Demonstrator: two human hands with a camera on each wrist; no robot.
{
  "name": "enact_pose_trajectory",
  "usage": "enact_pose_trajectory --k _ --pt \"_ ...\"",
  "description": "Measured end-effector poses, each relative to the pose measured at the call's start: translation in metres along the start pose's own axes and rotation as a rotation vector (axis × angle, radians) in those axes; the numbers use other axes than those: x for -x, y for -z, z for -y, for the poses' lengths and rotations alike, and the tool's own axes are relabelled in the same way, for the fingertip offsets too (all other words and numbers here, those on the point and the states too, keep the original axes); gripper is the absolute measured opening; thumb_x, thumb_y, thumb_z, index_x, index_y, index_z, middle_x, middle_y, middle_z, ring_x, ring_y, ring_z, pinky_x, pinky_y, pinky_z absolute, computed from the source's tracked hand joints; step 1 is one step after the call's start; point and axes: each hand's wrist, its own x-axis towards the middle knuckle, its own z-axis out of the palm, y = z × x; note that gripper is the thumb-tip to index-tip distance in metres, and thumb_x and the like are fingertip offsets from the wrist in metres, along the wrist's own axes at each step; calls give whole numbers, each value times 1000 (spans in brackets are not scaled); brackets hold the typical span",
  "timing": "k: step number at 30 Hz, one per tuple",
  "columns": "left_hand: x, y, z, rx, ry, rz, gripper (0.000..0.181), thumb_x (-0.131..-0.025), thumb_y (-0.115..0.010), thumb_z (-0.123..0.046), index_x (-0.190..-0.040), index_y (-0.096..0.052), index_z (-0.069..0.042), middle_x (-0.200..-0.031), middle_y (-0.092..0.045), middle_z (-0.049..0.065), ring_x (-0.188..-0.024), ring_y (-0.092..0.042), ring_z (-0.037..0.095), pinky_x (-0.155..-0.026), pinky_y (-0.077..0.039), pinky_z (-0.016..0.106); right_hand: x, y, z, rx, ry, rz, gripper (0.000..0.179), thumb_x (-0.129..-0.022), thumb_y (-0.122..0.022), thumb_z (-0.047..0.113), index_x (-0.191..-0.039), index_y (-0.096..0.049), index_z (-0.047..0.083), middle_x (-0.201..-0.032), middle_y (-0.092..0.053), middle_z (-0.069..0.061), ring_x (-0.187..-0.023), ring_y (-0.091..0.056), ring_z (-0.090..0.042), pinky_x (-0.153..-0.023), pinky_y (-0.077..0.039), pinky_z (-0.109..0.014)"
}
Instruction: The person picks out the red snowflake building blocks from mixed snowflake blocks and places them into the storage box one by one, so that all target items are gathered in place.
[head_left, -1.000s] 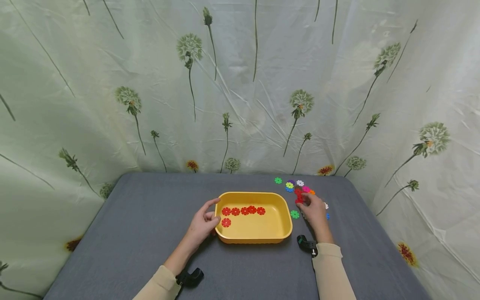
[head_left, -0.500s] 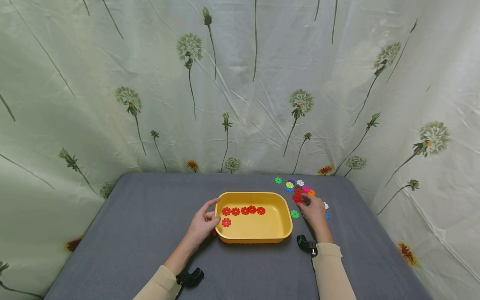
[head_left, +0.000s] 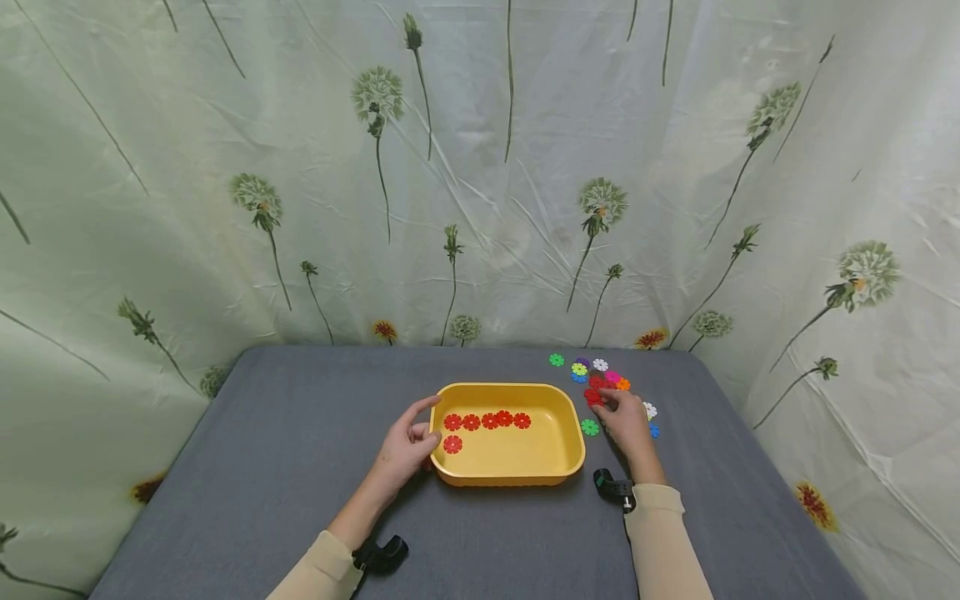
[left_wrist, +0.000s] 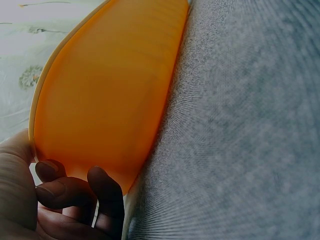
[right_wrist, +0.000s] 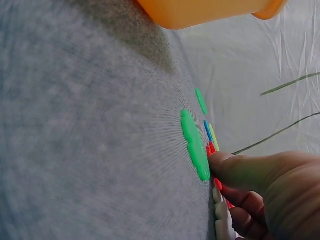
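Observation:
My left hand grips the left end of a yellow plastic tub, the thumb over its rim and fingers curled against the outside wall, as the left wrist view shows. Inside, several red flower-shaped discs form a row along the back, and a single red disc lies in front at the left. To the right of the tub, my right hand pinches a red flower-shaped disc between thumb and fingers, low over the pile. In the right wrist view the thumb partly covers the red pieces.
Loose discs surround the right hand: a green disc near the tub, a white disc, an orange disc and a blue disc. Everything stands on a grey cloth-covered table, with a flower-printed curtain behind.
The red disc at my right fingertips has shifted slightly left, and that hand has edged slightly left too. The left hand and the tub stay put.

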Motion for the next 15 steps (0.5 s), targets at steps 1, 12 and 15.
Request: enact_pose_trajectory --k 1,12,15 --pt "0 0 0 -1 1 -1 62 -95 -68 -2 -153 -53 -21 -70 -55 1 -58 -50 18 -53 -45 26 0 0 0 6 -2 1 42 -96 -76 12 -132 -68 -8 -124 -71 -29 -118 -63 -45 -109 -49 -59" --pt "0 -1 -2 3 8 -6 63 -95 -69 -3 -153 -53 -21 -69 -54 1 -58 -50 19 -53 -45 27 -2 -1 -4 78 26 1 39 -97 -75 14 -129 -71 -8 -125 -70 -30 -117 -62 -47 -109 -47 -62" --pt "1 -1 -2 6 10 -6 63 -95 -68 -2 -153 -53 -21 -69 -54 1 -58 -50 19 -54 -45 27 -2 -1 -4 75 21 -5 38 -96 -77 16 -126 -73 -7 -123 -71 -29 -116 -63 -45 -109 -47 -61"
